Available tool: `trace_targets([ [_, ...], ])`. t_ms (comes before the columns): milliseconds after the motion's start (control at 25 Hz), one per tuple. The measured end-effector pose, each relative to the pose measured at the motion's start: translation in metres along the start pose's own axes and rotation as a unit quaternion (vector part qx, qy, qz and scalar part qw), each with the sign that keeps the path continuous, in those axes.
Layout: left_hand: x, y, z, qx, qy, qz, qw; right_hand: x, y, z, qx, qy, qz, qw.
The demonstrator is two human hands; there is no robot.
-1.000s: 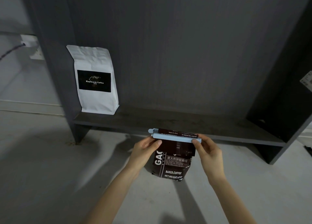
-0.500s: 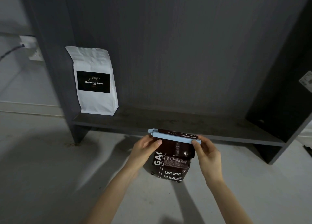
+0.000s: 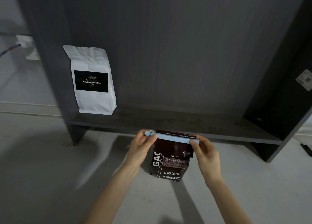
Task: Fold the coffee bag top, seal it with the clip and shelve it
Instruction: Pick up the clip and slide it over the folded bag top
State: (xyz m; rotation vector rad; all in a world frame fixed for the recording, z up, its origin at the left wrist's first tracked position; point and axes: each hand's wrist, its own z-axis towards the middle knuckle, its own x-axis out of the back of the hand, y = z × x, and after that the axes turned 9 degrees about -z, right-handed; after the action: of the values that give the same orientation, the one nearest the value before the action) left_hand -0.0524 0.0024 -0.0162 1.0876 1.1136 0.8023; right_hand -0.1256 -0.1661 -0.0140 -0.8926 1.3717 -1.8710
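**Clip on bag, shelving is next**

Compared w/ a sec ago almost nothing moved: the bag (image 3: 170,163) stands on the floor (image 3: 50,173) in front of the shelf (image 3: 168,122), top folded down, blue clip (image 3: 172,137) across the fold. Left hand (image 3: 141,148) pinches the clip's left end, right hand (image 3: 206,153) pinches the right end; fingers of both are clenched on it. I think they are pressing it closed, so sealing is about done & only lifting to the shelf remains.

Room: shelf board is bare from the white bag (image 3: 92,82) at the far left up to the right wall (image 3: 278,88). The shelf front edge is just behind the clip, so the bag must go up first, then in.
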Motion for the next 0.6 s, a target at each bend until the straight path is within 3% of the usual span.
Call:
trace_targets([
  [600, 0.0004, -0.0049, -0.0040, -0.054, -0.004, 0.023, 0.998, -0.0047, 0.0084, -0.0017, 0.011, 0.003, 0.000, 1.000],
])
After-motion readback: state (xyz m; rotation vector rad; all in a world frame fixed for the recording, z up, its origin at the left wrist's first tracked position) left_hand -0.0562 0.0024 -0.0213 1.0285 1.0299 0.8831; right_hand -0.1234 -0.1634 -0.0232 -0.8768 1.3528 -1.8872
